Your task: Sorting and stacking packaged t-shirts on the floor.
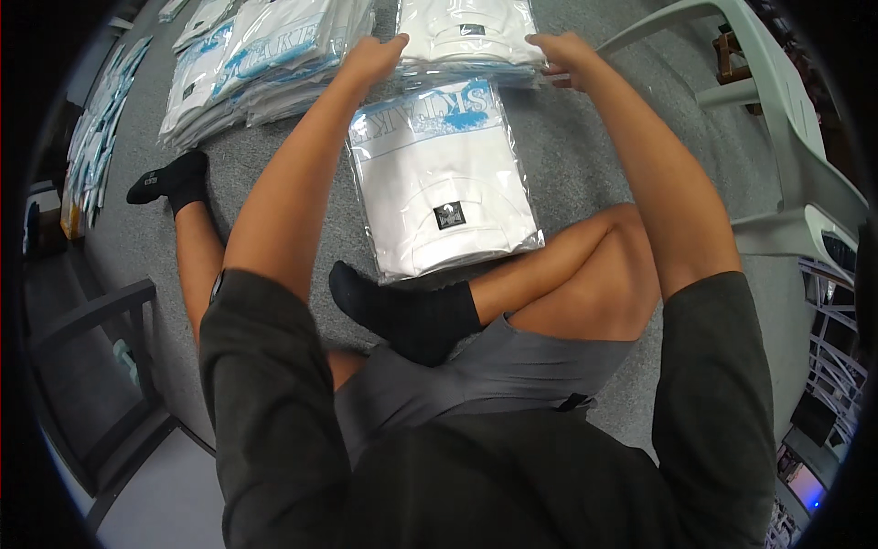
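Observation:
At the far middle lies a stack of folded white T-shirts in clear plastic bags (470,50). My left hand (373,59) grips the left edge of the top bagged T-shirt, thumb on the plastic and the other fingers mostly hidden. My right hand (569,60) pinches the right edge, its thumb on top and its lower fingers beside the stack. Nearer to me, another bagged white T-shirt (448,178) lies flat on the floor, slightly turned. It shows a black neck label and a light blue printed strip along its far edge.
Piles of similar bagged shirts (247,78) stand on the grey floor (585,156) at the far left, with more along the left wall (108,128). A pale plastic chair (777,101) is at the right, a dark chair frame (101,320) at the left. My crossed legs are close by.

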{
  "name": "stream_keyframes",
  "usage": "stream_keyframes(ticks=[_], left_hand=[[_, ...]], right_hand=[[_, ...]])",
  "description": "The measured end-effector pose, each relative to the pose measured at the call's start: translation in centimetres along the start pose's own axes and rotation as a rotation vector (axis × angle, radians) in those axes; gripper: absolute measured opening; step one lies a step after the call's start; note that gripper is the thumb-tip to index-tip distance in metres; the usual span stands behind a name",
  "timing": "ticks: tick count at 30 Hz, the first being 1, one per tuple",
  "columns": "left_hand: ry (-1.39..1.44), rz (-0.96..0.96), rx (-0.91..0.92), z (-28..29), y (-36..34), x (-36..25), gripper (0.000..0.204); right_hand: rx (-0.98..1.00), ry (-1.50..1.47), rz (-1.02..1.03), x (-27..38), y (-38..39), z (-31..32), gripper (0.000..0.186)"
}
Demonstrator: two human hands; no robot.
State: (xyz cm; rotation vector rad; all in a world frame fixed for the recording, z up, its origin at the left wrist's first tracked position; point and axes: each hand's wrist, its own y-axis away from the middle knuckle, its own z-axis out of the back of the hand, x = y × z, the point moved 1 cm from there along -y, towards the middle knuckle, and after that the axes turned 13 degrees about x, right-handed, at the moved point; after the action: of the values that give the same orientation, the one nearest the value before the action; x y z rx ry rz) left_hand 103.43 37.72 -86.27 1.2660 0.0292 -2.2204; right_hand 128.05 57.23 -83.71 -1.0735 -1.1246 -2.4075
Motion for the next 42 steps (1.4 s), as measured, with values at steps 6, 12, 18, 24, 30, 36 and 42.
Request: stream_keyframes(ticks=[6,12,18,24,30,36,42], left_hand=[[0.134,0.283,0.164,-0.6,-2.8,0.3,0.045],[0.686,0.240,0.306,0.0,-1.8,0.0,0.032],[0.658,-0.076,0.251,1.6,7.4,-3.4,0.037],[0.478,-0.036,0.232,2.4,24.4,-2.1,0.043],[0.585,0.014,0.129,-2.4,28.8,1.9,0.034],[0.289,0.054,0.078,-3.9,29.4,4.8,0.046],[-0.198,-0.512,-0.285,0.6,19.0,-1.6,0.052]], right_hand=[[0.023,0.042,-0.051,-1.0,-2.3,0.2,0.041],[0.253,-0.432,0.017,-0.2,-0.4,1.2,0.032],[0.301,-0.115,0.291,0.4,9.6,1.7,0.042],[0.376,-0.006,0.529,-3.4,18.8,-3.8,0.050],[0.395,0.069,0.495,-7.9,20.0,-7.0,0.054],[0.455,0.311,0.346,-9.0,19.7,-7.1,0.063],[0.031,0.168,0.362,-4.6,9.2,0.0,0.068]])
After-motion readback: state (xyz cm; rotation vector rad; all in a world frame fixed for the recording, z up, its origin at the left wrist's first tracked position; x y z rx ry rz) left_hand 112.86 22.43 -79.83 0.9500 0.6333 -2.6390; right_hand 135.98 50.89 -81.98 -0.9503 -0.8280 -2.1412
